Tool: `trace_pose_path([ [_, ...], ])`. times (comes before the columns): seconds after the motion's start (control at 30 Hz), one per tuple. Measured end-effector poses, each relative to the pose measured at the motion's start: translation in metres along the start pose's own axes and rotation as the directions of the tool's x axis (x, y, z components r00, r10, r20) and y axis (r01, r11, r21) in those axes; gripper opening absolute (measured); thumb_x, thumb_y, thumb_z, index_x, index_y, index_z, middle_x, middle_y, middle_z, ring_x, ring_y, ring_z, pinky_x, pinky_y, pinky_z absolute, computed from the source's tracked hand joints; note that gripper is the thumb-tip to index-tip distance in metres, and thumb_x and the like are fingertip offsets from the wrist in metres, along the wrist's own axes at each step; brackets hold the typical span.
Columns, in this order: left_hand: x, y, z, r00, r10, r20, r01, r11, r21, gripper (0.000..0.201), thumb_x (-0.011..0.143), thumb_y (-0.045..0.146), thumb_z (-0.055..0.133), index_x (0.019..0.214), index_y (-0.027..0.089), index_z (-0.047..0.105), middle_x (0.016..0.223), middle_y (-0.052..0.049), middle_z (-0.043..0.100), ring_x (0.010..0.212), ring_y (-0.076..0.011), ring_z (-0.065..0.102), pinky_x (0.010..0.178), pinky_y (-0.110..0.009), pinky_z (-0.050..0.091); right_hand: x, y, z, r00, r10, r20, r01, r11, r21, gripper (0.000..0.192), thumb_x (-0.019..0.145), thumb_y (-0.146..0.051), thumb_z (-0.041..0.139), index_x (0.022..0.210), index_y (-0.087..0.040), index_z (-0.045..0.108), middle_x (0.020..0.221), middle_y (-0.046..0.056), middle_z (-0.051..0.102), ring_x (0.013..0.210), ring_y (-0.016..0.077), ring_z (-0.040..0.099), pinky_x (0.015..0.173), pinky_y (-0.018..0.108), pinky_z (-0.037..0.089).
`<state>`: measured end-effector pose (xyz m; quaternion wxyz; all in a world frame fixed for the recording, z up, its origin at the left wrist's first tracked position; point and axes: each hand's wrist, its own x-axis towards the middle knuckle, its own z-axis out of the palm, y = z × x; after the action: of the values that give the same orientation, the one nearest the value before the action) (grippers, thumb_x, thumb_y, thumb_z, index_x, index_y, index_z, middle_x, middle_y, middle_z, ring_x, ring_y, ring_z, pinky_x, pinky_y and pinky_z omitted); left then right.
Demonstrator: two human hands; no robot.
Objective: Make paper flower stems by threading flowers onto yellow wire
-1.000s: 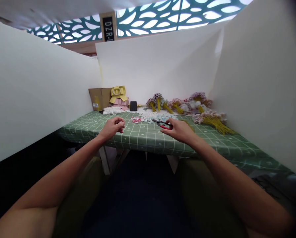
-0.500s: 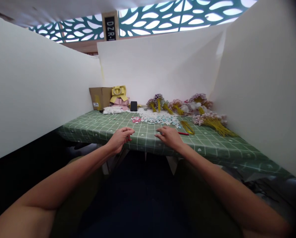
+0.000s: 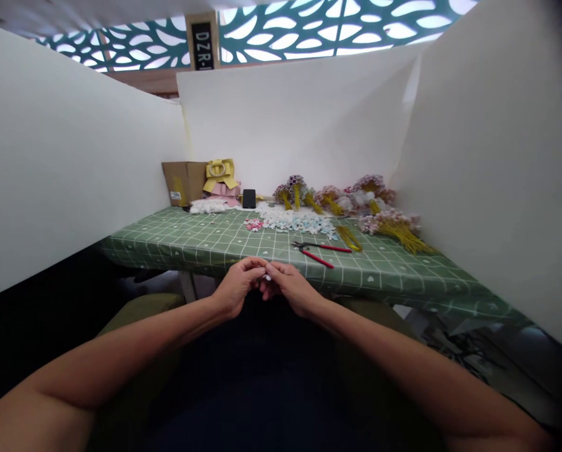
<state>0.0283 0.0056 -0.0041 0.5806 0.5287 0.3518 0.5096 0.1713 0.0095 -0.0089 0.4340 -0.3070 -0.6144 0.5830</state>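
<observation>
My left hand (image 3: pixel 238 290) and right hand (image 3: pixel 291 290) meet fingertip to fingertip just below the near edge of the table (image 3: pixel 206 242). Both pinch one tiny white piece (image 3: pixel 267 276) between thumb and forefingers; too small to tell what it is. Red-handled pliers (image 3: pixel 319 250) lie loose on the green cloth just beyond my right fingers, not touched. Pile of small white and blue blossoms (image 3: pixel 294 221) further out, flower bunches (image 3: pixel 365 204) past it to the right.
</observation>
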Motion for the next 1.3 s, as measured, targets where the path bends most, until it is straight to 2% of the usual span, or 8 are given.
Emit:
trace_pose_path([
  [0.2, 0.003, 0.002, -0.003, 0.996, -0.038, 0.086, 0.039, 0.999, -0.016, 0.032, 0.079, 0.037, 0.067, 0.103, 0.015, 0.063, 0.061, 0.002, 0.056, 0.050, -0.0082, 0.051, 0.052, -0.022, 0.039, 0.001, -0.001, -0.006, 0.981, -0.013, 0.192, 0.042, 0.989, -0.145, 0.038, 0.083, -0.052, 0.054, 0.073, -0.015, 0.055, 0.056, -0.003, 0.051, 0.045, 0.0075, 0.048, 0.045, 0.021, 0.044],
  [0.3, 0.003, 0.000, -0.004, 0.988, -0.060, 0.142, 0.057, 0.998, 0.021, 0.031, 0.078, 0.039, 0.068, 0.093, 0.013, 0.065, 0.063, -0.001, 0.059, 0.048, -0.0086, 0.052, 0.048, -0.021, 0.036, -0.001, -0.001, -0.008, 0.971, 0.024, 0.239, 0.042, 0.963, -0.267, 0.039, 0.083, -0.051, 0.053, 0.070, -0.015, 0.055, 0.054, -0.004, 0.050, 0.044, 0.0074, 0.048, 0.045, 0.021, 0.043],
  [0.4, 0.005, -0.001, -0.006, 0.988, -0.033, 0.149, 0.031, 0.999, 0.013, 0.027, 0.079, 0.040, 0.067, 0.082, 0.014, 0.062, 0.058, 0.001, 0.055, 0.044, -0.0063, 0.046, 0.044, -0.019, 0.031, -0.002, -0.002, -0.007, 0.973, 0.062, 0.221, 0.005, 0.957, -0.291, 0.038, 0.084, -0.049, 0.052, 0.068, -0.015, 0.055, 0.054, -0.004, 0.050, 0.043, 0.0071, 0.048, 0.044, 0.021, 0.042],
  [0.53, 0.014, 0.008, -0.014, 0.993, 0.081, 0.090, -0.068, 0.988, -0.136, 0.027, 0.079, 0.040, 0.068, 0.078, 0.015, 0.057, 0.051, 0.008, 0.035, 0.040, -0.0024, 0.028, 0.040, -0.015, 0.022, -0.004, -0.003, 0.000, 0.986, 0.058, 0.155, -0.031, 0.985, -0.172, 0.027, 0.079, -0.042, 0.059, 0.073, -0.015, 0.058, 0.063, -0.002, 0.056, 0.046, 0.0078, 0.052, 0.046, 0.021, 0.044],
  [0.7, 0.026, 0.025, -0.027, 0.980, 0.199, 0.026, -0.188, 0.955, -0.229, 0.031, 0.080, 0.045, 0.066, 0.078, 0.019, 0.049, 0.049, 0.010, 0.025, 0.039, -0.0034, 0.016, 0.038, -0.015, 0.014, -0.009, -0.002, 0.011, 0.996, 0.067, 0.066, -0.064, 0.997, -0.047, 0.021, 0.076, -0.037, 0.060, 0.074, -0.016, 0.059, 0.072, 0.000, 0.061, 0.049, 0.0083, 0.055, 0.047, 0.022, 0.046],
  [0.87, 0.026, 0.032, -0.029, 0.966, 0.257, -0.028, -0.257, 0.943, -0.213, 0.033, 0.080, 0.046, 0.065, 0.077, 0.019, 0.046, 0.049, 0.010, 0.024, 0.039, -0.0038, 0.015, 0.038, -0.016, 0.013, -0.014, 0.003, 0.018, 0.997, 0.052, 0.055, -0.052, 0.999, 0.008, 0.018, 0.076, -0.034, 0.058, 0.073, -0.016, 0.057, 0.064, -0.002, 0.056, 0.045, 0.0078, 0.051, 0.045, 0.022, 0.044],
  [1.1, 0.028, 0.033, -0.030, 0.940, 0.291, -0.177, -0.318, 0.937, -0.146, 0.033, 0.082, 0.047, 0.061, 0.076, 0.020, 0.044, 0.050, 0.010, 0.025, 0.039, -0.0044, 0.017, 0.038, -0.017, 0.015, -0.015, 0.013, 0.025, 0.999, 0.039, 0.012, -0.040, 0.995, 0.092, 0.012, 0.075, -0.029, 0.055, 0.071, -0.017, 0.055, 0.054, -0.007, 0.043, 0.038, 0.0061, 0.038, 0.041, 0.023, 0.043],
  [1.3, 0.030, 0.033, -0.032, 0.926, 0.298, -0.230, -0.329, 0.939, -0.106, 0.030, 0.085, 0.044, 0.059, 0.076, 0.020, 0.044, 0.050, 0.009, 0.026, 0.039, -0.0045, 0.018, 0.038, -0.017, 0.015, -0.013, 0.007, 0.020, 0.998, 0.036, -0.061, -0.031, 0.997, 0.077, 0.009, 0.073, -0.026, 0.053, 0.070, -0.017, 0.055, 0.059, -0.005, 0.050, 0.040, 0.0067, 0.042, 0.041, 0.023, 0.043],
])
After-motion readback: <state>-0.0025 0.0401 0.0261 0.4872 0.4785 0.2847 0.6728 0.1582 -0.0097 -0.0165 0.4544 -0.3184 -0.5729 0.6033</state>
